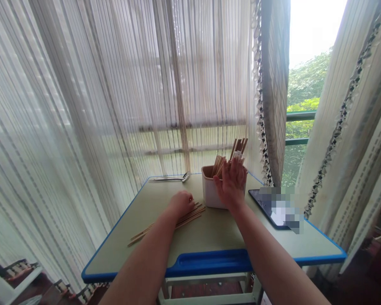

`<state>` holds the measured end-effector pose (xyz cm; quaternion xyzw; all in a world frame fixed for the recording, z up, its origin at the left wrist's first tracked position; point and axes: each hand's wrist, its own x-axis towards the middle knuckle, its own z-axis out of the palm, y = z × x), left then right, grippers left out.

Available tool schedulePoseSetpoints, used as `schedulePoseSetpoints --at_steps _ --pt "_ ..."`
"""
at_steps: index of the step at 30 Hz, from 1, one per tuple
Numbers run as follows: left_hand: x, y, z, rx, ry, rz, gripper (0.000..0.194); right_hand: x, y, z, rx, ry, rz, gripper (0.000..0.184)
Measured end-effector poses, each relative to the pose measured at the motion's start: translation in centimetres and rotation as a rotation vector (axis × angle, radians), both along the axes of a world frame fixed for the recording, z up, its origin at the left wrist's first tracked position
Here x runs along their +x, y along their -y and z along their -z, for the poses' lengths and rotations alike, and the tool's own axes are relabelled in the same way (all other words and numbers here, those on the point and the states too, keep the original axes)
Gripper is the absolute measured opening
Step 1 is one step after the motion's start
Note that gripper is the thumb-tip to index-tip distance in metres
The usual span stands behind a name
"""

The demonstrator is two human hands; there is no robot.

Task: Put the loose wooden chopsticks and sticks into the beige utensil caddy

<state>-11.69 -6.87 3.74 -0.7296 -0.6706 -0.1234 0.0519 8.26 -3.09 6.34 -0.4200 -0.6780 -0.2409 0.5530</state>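
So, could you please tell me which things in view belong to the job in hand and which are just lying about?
Part of the job, it seems:
loose wooden sticks, at the left hand
pale container, at the right hand
sticks inside it

Apparently just lying about:
silvery utensil, near the table's far edge
dark-screened device, right of the container

Left hand (182, 204) curled, right hand (231, 184) opened out

Both bare forearms reach forward from the bottom edge of the view, angled inward, the hands apart. The left forearm (142, 262) slants up to the right; its hand sits low, back upward, fingers bent under and their tips mostly hidden. The right forearm (273, 254) slants up to the left; its hand is higher in the view, back toward the camera, fingers pointing up, thumb (218, 184) spread out to the left.
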Motion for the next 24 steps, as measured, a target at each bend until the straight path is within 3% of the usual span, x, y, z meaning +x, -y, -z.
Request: schedulePoseSetpoints --at_steps 6,11,24 --pt "0.0 0.0 -0.1 0.013 -0.006 0.022 0.03 0.0 0.7 -0.1 -0.011 0.074 -0.094 0.034" --pt "0.0 0.0 -0.1 0.003 -0.044 -0.04 0.033 0.2 1.5 -0.6 0.037 0.035 -0.121 0.017" --pt "-0.5 -0.8 0.7 -0.038 -0.023 -0.082 0.02 0.9 2.4 -1.1 0.091 -0.039 -0.212 0.01"
